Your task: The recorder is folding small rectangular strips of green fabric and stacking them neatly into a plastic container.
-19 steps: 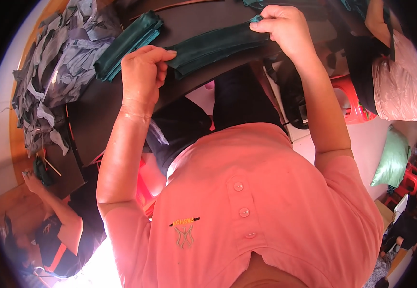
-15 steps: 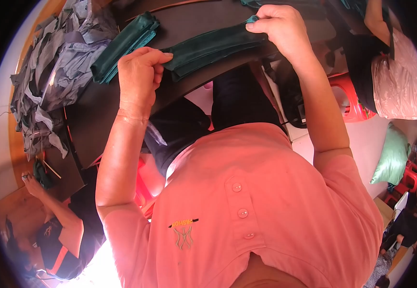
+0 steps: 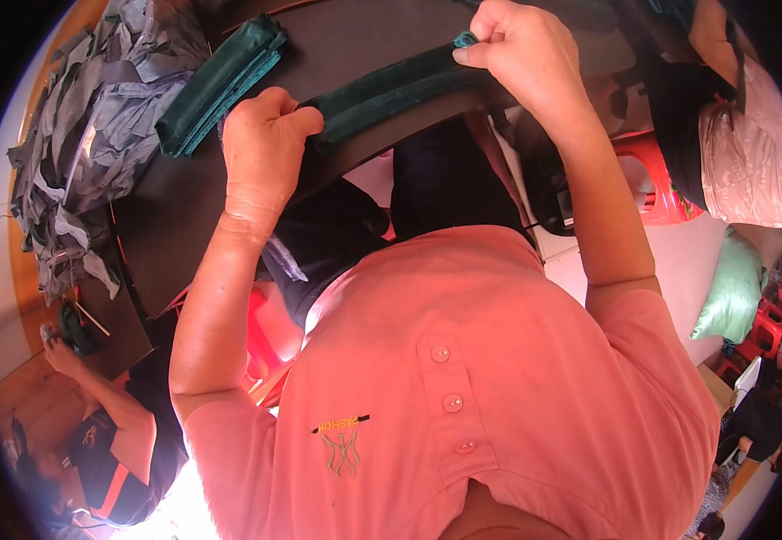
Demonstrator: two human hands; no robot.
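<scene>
A long strip of dark green velvety cloth (image 3: 391,94) is stretched between my two hands over the near edge of the dark table. My left hand (image 3: 269,148) pinches its left end between thumb and curled fingers. At the other end, my right hand (image 3: 526,49) grips a bunched corner of the strip, with a bit of lighter teal showing at the fingertips. Just beyond my left hand lies a folded stack of the same green cloth (image 3: 220,85), its layered edges facing me.
A big heap of grey fabric pieces (image 3: 112,108) lies at the left of the dark table (image 3: 161,225). Co-workers sit at the lower left and upper right. Red plastic stools (image 3: 647,175) and a pale green cushion (image 3: 731,286) stand to the right.
Both hands still hold the strip; my left hand has turned slightly, its thumb and fingers drawn closer over the strip's end. The folded stack and grey heap appear shifted slightly left in view.
</scene>
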